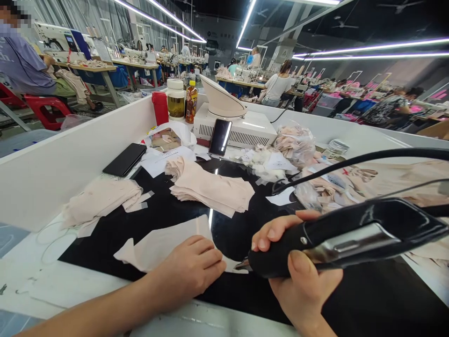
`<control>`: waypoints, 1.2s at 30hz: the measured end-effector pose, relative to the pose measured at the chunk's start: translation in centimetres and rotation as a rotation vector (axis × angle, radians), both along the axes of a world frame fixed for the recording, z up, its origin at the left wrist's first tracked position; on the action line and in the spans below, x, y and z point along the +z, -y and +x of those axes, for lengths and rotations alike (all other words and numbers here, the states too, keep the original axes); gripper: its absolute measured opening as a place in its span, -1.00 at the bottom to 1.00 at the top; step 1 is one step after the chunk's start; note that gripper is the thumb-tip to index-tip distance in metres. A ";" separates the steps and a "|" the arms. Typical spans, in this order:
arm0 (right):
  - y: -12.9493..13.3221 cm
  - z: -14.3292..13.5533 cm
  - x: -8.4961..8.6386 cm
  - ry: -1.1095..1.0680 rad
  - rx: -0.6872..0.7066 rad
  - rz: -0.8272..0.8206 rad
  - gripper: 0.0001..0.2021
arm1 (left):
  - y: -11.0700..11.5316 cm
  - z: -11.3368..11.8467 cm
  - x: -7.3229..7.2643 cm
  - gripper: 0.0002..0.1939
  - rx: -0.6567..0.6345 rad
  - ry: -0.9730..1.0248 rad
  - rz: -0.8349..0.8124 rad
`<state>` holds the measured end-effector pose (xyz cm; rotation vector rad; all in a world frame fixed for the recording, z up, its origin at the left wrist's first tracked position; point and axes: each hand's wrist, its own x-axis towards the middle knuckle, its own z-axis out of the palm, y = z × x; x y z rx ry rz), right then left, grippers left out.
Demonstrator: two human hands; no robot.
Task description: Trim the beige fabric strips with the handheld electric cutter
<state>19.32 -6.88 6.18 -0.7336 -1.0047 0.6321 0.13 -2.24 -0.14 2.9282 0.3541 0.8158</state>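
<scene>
The left hand (196,267) lay flat on a thin pale cloth (164,243), its fingers bent a little and close together. The right hand (298,267) was wrapped around a black tool (336,238), whose tip touched the cloth's edge at the cloth's three o'clock. A pile of pale cloth pieces (213,185) sat just past it, toward twelve o'clock, on the black mat (238,229).

Black handheld tool (291,248), pale pink fabric stack (212,185), red cup (160,108).

Purple shirt (26,61): lettering ending "th.", rest unclear; wall sign (228,36), bottle label (191,100), printed paper (280,162): too small to read
</scene>
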 end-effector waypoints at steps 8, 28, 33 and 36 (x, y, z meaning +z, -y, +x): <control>0.2 -0.9 -0.3 0.013 0.015 0.004 -0.66 | 0.0 0.1 0.0 -0.86 0.004 -0.002 0.011; 0.8 0.5 -0.4 0.026 -0.021 -0.005 -0.67 | 0.0 -0.1 -0.2 -0.82 0.000 -0.029 -0.028; 0.3 1.1 -0.4 0.033 -0.025 0.014 -0.66 | -0.2 -0.3 0.5 -0.80 0.018 0.009 -0.103; -0.5 2.3 -0.7 0.050 -0.060 0.009 -0.65 | -0.9 -1.3 1.3 -0.76 0.063 0.017 -0.167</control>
